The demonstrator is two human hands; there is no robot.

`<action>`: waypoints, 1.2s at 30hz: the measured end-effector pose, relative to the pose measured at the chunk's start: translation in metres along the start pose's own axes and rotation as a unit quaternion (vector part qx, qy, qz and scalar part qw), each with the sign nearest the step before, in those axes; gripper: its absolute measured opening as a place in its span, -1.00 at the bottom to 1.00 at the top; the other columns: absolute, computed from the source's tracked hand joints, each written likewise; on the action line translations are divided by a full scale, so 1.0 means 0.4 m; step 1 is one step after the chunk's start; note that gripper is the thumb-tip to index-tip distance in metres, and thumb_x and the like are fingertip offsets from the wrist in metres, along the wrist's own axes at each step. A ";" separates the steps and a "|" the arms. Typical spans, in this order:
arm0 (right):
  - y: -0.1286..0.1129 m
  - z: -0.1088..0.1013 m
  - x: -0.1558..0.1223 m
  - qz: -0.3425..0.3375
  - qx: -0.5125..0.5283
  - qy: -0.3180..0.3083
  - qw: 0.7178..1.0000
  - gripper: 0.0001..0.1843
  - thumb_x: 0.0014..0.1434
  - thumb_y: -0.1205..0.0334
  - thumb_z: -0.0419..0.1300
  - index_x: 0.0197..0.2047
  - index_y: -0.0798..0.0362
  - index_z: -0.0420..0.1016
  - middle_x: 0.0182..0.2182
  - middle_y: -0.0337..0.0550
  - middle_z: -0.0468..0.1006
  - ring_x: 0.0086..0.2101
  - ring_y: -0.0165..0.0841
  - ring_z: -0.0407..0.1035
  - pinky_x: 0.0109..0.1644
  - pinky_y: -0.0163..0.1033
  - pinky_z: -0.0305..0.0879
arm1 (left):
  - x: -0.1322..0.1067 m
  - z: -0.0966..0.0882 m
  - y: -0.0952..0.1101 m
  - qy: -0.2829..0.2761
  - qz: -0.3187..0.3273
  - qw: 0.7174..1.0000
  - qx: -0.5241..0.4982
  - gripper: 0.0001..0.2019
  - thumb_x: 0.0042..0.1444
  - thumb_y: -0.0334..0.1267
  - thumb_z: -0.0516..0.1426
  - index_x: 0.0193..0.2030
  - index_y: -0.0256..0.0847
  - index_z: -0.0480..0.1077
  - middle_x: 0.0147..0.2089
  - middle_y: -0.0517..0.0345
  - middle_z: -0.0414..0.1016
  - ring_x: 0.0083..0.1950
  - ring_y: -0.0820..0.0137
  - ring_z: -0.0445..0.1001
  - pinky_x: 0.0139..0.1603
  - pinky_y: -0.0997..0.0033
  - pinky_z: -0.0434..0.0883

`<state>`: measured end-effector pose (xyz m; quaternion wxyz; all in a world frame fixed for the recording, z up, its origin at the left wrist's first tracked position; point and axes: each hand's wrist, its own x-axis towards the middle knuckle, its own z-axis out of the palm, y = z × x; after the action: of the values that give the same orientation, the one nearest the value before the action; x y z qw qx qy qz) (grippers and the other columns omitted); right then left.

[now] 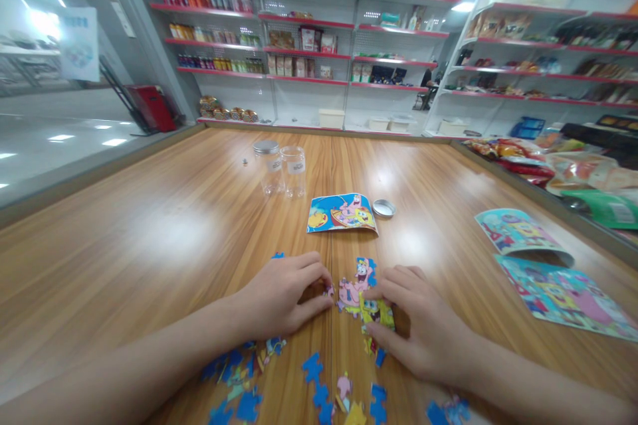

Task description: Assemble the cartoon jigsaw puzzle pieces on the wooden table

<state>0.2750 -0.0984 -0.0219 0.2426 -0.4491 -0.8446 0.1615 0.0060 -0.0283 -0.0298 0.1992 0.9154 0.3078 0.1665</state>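
Observation:
Both of my hands work over a partly joined jigsaw puzzle (351, 293) of pink and yellow cartoon figures. My left hand (294, 292) pinches a small pinkish puzzle piece (328, 291) just left of the joined part. On the right, my right hand (416, 315) rests its thumb and fingers on the yellow puzzle section (376, 313), gripping its edges. Loose blue puzzle pieces (319, 385) lie closer to me, and a mixed pile of pieces (242, 378) sits below my left forearm. A curled picture card (343, 214) with the same figures lies beyond the hands.
Two clear jars stand farther back, a lidded jar (269, 169) and an open jar (293, 172). A loose metal lid (383, 208) is beside the card. More picture sheets (568, 292) lie at right, with snack packets (573, 172) past the table edge and shelves (309, 23) behind.

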 end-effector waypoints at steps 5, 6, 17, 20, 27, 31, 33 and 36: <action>-0.004 -0.003 -0.001 -0.007 0.002 -0.009 1.000 -0.82 0.14 0.28 0.30 -0.15 0.01 0.48 -0.27 -0.18 0.43 -0.20 -0.25 0.30 -0.09 -0.11 0.11 | -0.006 -0.002 0.000 -0.007 0.001 1.000 -0.009 -0.81 0.33 -0.10 0.11 -0.07 -0.15 0.40 -0.15 0.14 0.42 -0.19 0.38 0.42 -0.21 0.39 0.34; -0.004 -0.003 -0.002 -0.009 0.002 -0.011 1.000 -0.83 0.14 0.27 0.30 -0.16 0.01 0.48 -0.27 -0.18 0.43 -0.21 -0.26 0.30 -0.09 -0.11 0.10 | -0.007 -0.003 0.000 -0.006 0.004 1.000 -0.011 -0.82 0.35 -0.12 0.08 -0.07 -0.16 0.39 -0.15 0.13 0.43 -0.20 0.38 0.42 -0.21 0.39 0.35; -0.002 -0.003 -0.002 -0.019 -0.007 -0.018 1.000 -0.85 0.15 0.25 0.29 -0.19 0.03 0.46 -0.28 -0.16 0.44 -0.23 -0.26 0.29 -0.10 -0.12 0.10 | -0.011 -0.012 0.012 0.000 0.040 0.999 0.010 -0.75 0.21 -0.28 0.09 0.03 -0.17 0.37 -0.12 0.07 0.40 -0.18 0.33 0.42 -0.22 0.34 0.34; -0.004 -0.005 0.002 -0.025 -0.010 -0.016 1.000 -0.87 0.17 0.25 0.28 -0.19 0.03 0.46 -0.28 -0.15 0.45 -0.23 -0.26 0.30 -0.10 -0.12 0.11 | -0.012 -0.012 0.013 -0.004 0.037 0.999 0.012 -0.79 0.23 -0.24 0.09 -0.01 -0.16 0.39 -0.13 0.09 0.40 -0.20 0.35 0.42 -0.23 0.35 0.34; -0.008 -0.008 -0.007 -0.063 0.007 0.006 0.998 -0.78 0.18 0.31 0.26 -0.08 0.03 0.47 -0.25 -0.12 0.43 -0.20 -0.23 0.29 -0.10 -0.09 0.14 | -0.010 -0.012 0.009 -0.001 0.045 0.999 0.011 -0.87 0.20 -0.27 0.10 -0.13 -0.21 0.39 -0.17 0.09 0.39 -0.25 0.40 0.39 -0.24 0.38 0.34; -0.047 -0.011 -0.019 -0.171 0.003 -0.010 0.985 -0.72 0.22 0.34 0.22 0.01 -0.01 0.50 -0.26 -0.11 0.40 -0.25 -0.26 0.26 -0.12 -0.07 0.13 | -0.010 -0.014 0.005 0.016 0.061 0.998 0.007 -0.90 0.23 -0.28 0.08 -0.20 -0.23 0.38 -0.21 0.10 0.37 -0.31 0.43 0.36 -0.29 0.40 0.32; -0.066 -0.009 -0.022 -0.203 -0.012 -0.043 0.978 -0.77 0.24 0.31 0.21 -0.03 -0.03 0.53 -0.30 -0.13 0.39 -0.28 -0.27 0.25 -0.14 -0.07 0.12 | -0.013 -0.017 0.014 0.035 0.100 0.994 0.010 -0.89 0.27 -0.30 0.06 -0.17 -0.24 0.40 -0.22 0.08 0.37 -0.31 0.44 0.36 -0.31 0.40 0.32; -0.069 -0.002 -0.022 -0.193 -0.018 -0.045 0.980 -0.83 0.25 0.33 0.19 -0.10 0.00 0.54 -0.31 -0.13 0.39 -0.28 -0.27 0.24 -0.15 -0.07 0.12 | -0.023 -0.016 0.051 0.050 0.176 0.982 0.042 -0.86 0.31 -0.30 0.03 -0.16 -0.22 0.42 -0.28 0.08 0.38 -0.33 0.42 0.35 -0.36 0.39 0.28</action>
<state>0.2609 -0.1206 -0.0100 0.2229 -0.2746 -0.9281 0.1162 0.0065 -0.0474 -0.0166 0.1125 0.9532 0.1580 0.2318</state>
